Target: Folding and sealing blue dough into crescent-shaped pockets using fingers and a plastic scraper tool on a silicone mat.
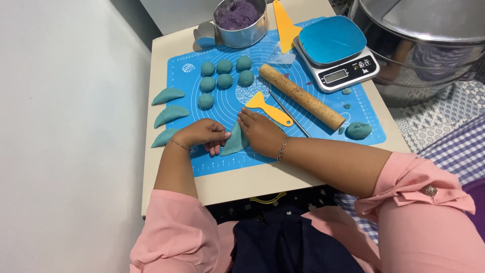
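Note:
A folded teal dough half-moon (235,143) lies on the blue silicone mat (313,116) between my two hands. My left hand (202,135) rests against its left edge with fingers curled. My right hand (260,132) presses flat on its right side. Three finished teal half-moons (168,95) lie in a column on the table left of the mat. Several teal dough balls (225,76) sit further back on the mat.
A wooden rolling pin (301,96), a yellow scraper (268,107) and a thin metal rod (289,114) lie right of my hands. Behind stand a metal bowl of purple filling (238,20), a digital scale (337,50) and a large steel pot (419,45). A dough lump (358,130) sits at the mat's right.

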